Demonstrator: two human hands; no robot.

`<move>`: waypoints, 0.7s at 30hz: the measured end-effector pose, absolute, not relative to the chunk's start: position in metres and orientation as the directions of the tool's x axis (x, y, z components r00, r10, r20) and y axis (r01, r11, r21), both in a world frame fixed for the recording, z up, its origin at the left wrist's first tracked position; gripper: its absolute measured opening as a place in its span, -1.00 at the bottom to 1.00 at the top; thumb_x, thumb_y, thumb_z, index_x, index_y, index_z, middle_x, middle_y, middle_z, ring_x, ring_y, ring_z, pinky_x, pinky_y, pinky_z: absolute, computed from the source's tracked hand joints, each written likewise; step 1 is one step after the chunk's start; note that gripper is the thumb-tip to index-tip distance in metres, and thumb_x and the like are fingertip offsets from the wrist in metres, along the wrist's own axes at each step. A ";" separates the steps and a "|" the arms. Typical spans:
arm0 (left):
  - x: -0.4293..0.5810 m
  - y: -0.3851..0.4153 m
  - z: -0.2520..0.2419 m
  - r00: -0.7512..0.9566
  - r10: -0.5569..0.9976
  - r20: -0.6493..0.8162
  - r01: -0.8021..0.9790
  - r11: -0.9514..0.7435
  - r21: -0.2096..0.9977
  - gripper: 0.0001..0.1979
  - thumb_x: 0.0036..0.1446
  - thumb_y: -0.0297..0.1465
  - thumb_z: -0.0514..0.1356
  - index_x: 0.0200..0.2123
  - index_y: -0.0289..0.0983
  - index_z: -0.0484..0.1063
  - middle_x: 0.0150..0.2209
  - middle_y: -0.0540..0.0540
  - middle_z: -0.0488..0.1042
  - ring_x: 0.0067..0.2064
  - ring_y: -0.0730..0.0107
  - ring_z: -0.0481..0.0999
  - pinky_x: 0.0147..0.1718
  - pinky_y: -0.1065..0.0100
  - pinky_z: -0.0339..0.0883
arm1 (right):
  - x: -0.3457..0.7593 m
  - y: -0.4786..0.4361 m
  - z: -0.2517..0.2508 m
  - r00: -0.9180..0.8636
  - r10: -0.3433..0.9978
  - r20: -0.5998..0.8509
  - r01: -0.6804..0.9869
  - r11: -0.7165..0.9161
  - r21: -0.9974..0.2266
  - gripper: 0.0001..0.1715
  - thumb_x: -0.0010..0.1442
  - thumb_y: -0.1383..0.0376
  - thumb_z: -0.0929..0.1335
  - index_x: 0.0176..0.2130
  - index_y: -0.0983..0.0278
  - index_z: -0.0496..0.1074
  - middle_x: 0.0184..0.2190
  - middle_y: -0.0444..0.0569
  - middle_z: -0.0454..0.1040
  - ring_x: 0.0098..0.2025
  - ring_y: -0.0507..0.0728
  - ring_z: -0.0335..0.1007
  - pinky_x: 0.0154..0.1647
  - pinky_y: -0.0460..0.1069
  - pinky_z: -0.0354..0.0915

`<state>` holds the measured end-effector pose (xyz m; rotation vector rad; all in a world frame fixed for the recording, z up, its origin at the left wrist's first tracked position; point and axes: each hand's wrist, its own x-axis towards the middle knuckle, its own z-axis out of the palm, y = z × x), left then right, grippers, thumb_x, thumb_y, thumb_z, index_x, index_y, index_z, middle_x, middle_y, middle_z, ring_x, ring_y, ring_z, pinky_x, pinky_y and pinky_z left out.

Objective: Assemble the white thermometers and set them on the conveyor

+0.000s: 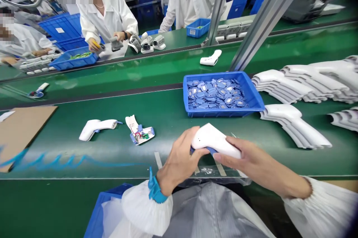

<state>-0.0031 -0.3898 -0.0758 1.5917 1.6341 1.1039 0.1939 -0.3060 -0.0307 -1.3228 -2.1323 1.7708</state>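
The left hand (179,156) and the right hand (251,158) hold together a white plastic scanner housing (215,139), shaped like a pistol, just above the near edge of the green counter (167,113). The grip of both hands is closed: the left hand wraps one end of the housing, and the right hand lies along the other end, so it seems the housing is held firmly from two sides. A blue part (212,151) shows on its under side, between the hands. A blue wrist strap (155,189) sits on the left wrist, and its blue coiled cord (50,159) runs along the counter, probably for safety against static. Farther on the counter, a similar white housing (97,130) lies on its side, beside an opened housing (140,132) with a small circuit board inside. A blue tray (223,113) filled with blue oval parts (215,92) stands near the far edge, likely there so the hands can reach it easily. To the right, white housings (279,85) lie nested in stacks, which seems to save room. Across the next belt, a co-worker (104,18) handles a grey part (116,44).
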 end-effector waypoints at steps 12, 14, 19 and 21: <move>-0.005 -0.407 -0.082 -0.148 0.989 0.020 0.446 0.048 0.894 -0.52 0.30 -0.29 0.23 0.24 -0.23 0.29 0.17 -0.16 0.46 0.15 0.20 0.47 0.14 0.23 0.33 | 0.194 -0.329 -0.028 -0.679 0.613 -0.403 0.494 -0.024 -0.869 -0.56 0.30 -0.10 0.30 -0.11 0.18 0.45 -0.43 -0.16 0.30 -0.44 0.04 0.12 -0.46 -0.05 0.13; -0.012 -0.403 -0.075 -0.035 0.993 -0.117 0.392 0.121 0.912 -0.58 0.24 -0.16 0.28 0.07 -0.25 0.42 -0.10 -0.09 0.58 -0.12 0.26 0.55 -0.16 0.32 0.41 | 0.196 -0.326 -0.031 -0.723 0.622 -0.300 0.477 0.137 -0.868 -0.59 0.32 -0.05 0.30 -0.02 0.14 0.45 -0.35 -0.11 0.41 -0.39 0.07 0.23 -0.42 -0.04 0.20; -0.019 -0.392 -0.053 -0.063 0.977 -0.204 0.452 0.210 0.867 -0.59 0.10 -0.05 0.35 -0.21 -0.24 0.39 -0.42 0.05 0.48 -0.42 0.41 0.40 -0.49 0.42 0.15 | 0.155 -0.317 -0.041 -0.522 0.847 0.101 0.406 0.351 -0.844 -0.65 0.34 0.00 0.31 -0.15 0.20 0.47 -0.29 -0.08 0.49 -0.30 0.06 0.38 -0.28 -0.04 0.28; -0.016 -0.389 -0.048 -0.009 0.986 -0.165 0.463 0.150 0.874 -0.67 0.14 -0.18 0.32 -0.12 -0.22 0.39 -0.34 0.03 0.54 -0.39 0.40 0.45 -0.46 0.42 0.20 | 0.129 -0.317 -0.045 -0.437 0.853 0.286 0.453 0.484 -0.748 -0.53 0.37 0.03 0.29 -0.47 0.23 0.34 -0.51 -0.15 0.36 -0.46 0.01 0.25 -0.38 -0.04 0.16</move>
